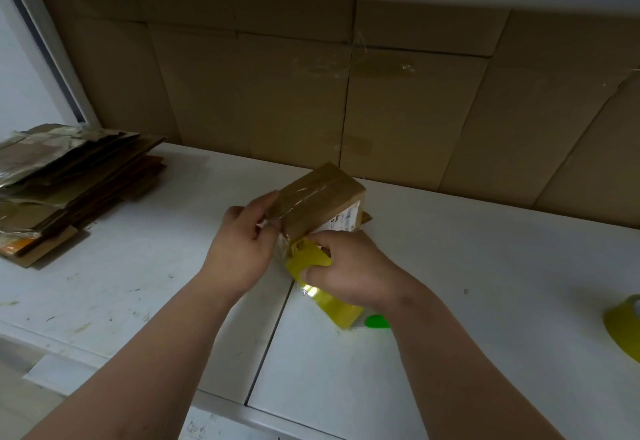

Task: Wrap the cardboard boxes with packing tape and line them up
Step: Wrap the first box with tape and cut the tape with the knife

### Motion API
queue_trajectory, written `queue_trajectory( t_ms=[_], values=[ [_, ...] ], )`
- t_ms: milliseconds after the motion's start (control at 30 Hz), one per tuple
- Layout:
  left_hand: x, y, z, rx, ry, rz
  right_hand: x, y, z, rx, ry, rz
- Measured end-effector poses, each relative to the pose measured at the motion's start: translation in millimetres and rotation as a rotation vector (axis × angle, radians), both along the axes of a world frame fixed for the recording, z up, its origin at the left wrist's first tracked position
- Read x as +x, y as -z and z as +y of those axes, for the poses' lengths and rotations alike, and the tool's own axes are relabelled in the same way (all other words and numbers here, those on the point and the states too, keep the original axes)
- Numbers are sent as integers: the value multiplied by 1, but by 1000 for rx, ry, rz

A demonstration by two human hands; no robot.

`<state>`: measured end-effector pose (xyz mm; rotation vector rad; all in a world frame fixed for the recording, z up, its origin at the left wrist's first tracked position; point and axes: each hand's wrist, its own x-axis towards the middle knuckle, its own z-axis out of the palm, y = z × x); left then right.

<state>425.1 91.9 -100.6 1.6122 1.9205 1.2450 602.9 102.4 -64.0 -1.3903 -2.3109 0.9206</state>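
White worktop [138, 266] carries the cardboard box [320, 197] at centre. Left hand [242, 245] grips its 9 o'clock end, steadying it; right hand [349, 266] clasps the yellow tape dispenser [323, 282] at 6 o'clock, laying tape.

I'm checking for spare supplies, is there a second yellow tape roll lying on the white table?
Yes, a second yellow tape roll lies at the white table's right edge, apart from the yellow tape dispenser in the right hand.

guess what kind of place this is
Probably a small packing or shipping station: a stack of flattened cartons on the white table, a spare tape roll, and a labelled cardboard box being taped.
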Motion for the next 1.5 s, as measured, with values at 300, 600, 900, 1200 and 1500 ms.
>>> queue_trajectory(
  t_ms=[300, 600, 900, 1200, 1500],
  values=[
    [-2, 4, 17, -88, 22, 369, 0, 24, -15, -293, 107, 532],
    [-13, -11, 45, -208, 170, 535, 6, 58, -33, -601, 201, 940],
    [-16, -18, 48, -264, 196, 516, 4, 69, -55, -475, 262, 925],
    [-2, -6, 14, -139, 117, -334, 3, 65, -55, -426, 249, 850],
    [15, 14, -2, -100, -133, -437, 11, 59, -53, -368, 216, 744]
  ],
)
